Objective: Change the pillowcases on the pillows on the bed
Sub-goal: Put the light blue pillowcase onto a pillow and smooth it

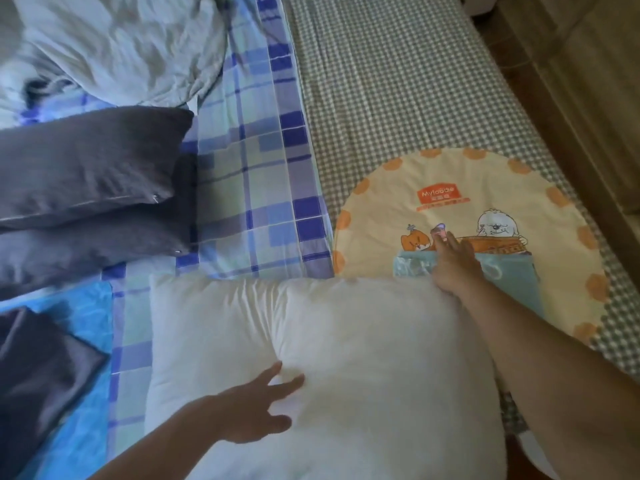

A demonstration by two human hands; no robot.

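Pillows are your landmarks, and the bare white pillow [346,358] in front of you is the main one; its near edge runs out of the bottom of the view, and your right forearm covers its right end. Left of it, a dark folded cloth [38,368] lies on a bright blue sheet [86,341], cut off by the left edge; whether it is a pillowcase you cannot tell. Beyond that, up and left of the white pillow, two dark grey pillows [86,181] are stacked, their left ends out of view. Your left hand [256,410] rests on the white pillow near its middle seam, fingers spread and straight, the grip wide and holding nothing. The plaid sheet [256,174] lies just beyond the pillow. Your right hand [453,268] reaches past the pillow's far right corner, palm down on a folded light blue cloth [512,278] that lies on the round cartoon-printed pad [467,188]. Its fingertips are blurred, so the grip cannot be judged.
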